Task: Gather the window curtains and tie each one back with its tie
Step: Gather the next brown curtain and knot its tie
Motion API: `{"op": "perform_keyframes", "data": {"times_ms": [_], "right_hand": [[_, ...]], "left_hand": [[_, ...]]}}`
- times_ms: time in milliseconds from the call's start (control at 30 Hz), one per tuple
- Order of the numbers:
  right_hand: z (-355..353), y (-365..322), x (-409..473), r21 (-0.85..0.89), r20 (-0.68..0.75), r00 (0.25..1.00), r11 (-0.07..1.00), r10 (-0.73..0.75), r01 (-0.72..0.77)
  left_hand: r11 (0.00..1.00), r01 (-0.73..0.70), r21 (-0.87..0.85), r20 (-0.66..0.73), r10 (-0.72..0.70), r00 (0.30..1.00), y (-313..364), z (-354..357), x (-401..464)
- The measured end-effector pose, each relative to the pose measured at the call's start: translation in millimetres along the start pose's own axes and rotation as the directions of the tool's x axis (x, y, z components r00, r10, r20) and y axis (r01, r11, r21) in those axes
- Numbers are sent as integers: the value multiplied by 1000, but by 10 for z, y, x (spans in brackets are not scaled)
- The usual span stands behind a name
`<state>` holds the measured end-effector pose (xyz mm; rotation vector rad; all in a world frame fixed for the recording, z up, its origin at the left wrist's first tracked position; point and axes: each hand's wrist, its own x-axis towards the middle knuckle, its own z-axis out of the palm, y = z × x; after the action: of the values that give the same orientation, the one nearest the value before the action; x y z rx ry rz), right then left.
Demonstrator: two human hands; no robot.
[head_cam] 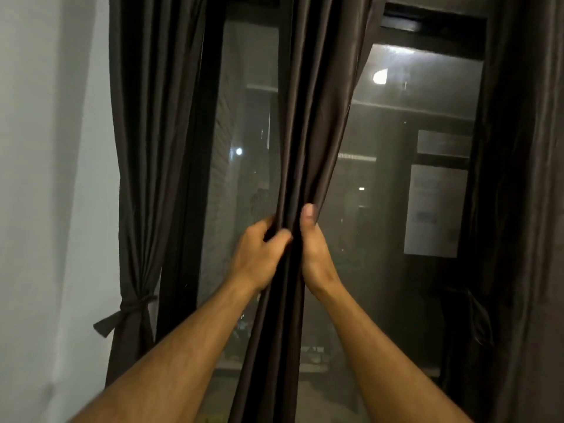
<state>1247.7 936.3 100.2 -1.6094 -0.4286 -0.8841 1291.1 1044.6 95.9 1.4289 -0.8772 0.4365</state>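
both hands clamp the middle curtain [300,132] into a narrow bunch, left hand [259,250] curled round its left edge, right hand [314,251] pressed on its right edge with thumb up, bare window glass [396,193] open either side, and the left curtain [143,148] hanging tied [131,306] far to their left.

A home room at night: dark curtains [308,117] over a tall window [406,184], plain white wall [45,178]

Plain dark brown middle curtain [308,117], matching dark brown left curtain [143,148] with same-coloured tie [131,306], black window frame [195,148], pale grey-white wall [45,178], white sheet [433,209] behind glass
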Motion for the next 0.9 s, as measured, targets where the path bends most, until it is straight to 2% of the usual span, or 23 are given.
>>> {"op": "perform_keyframes", "data": {"times_ms": [67, 133, 167, 233, 333, 400, 433, 467, 533, 600, 667, 767, 833, 900], "right_hand": [[-21, 9, -53, -202, -48, 999, 979, 0, -9], [-90, 10, -83, -302, -106, 994, 952, 22, -54], [-127, -17, -107, -295, -89, 996, 954, 30, -55], [-180, -73, -144, -262, -4, 999, 964, 54, -53], [-198, -91, -143, -346, 40, 999, 938, 33, -17], [-243, -47, -126, -372, -19, 1000, 928, 4, -10], [-270, -30, -123, -385, -43, 999, 923, -18, 0], [-301, -19, -122, -407, -62, 997, 913, -35, 7], [-346, -8, -123, -434, -93, 994, 901, -55, 9], [-361, 1, -125, -428, -114, 991, 904, -67, 12], [-357, 16, -129, -409, -142, 987, 912, -72, 7], [-371, 39, -161, -359, -161, 985, 933, -62, 0], [-389, 46, -186, -300, -163, 985, 954, -52, 1], [-383, 49, -213, -258, -159, 987, 966, -39, -4]], "left_hand": [[996, 38, -80, -52, -42, 998, -13, -1, -26], [961, 155, -228, -91, -180, 979, 5, -39, -40], [907, 221, -359, -18, -243, 970, 26, -50, -43], [740, 340, -580, 221, -259, 940, 56, -73, -42], [586, 467, -662, 443, -197, 875, 121, -131, -31], [538, 495, -682, 478, -185, 859, 134, -129, -21], [566, 481, -670, 451, -205, 869, 142, -117, -25], [638, 445, -628, 386, -241, 891, 143, -94, -24], [841, 337, -423, 179, -287, 941, 126, -50, -29], [947, 255, -195, 38, -253, 967, 73, -6, -51], [970, 219, -105, -64, -226, 972, 17, 7, -88], [980, 188, -59, -197, -196, 961, -48, -1, -162], [985, 167, 40, -234, -154, 960, -93, 16, -230], [980, 160, 116, -196, -135, 971, -163, 33, -294]]}}
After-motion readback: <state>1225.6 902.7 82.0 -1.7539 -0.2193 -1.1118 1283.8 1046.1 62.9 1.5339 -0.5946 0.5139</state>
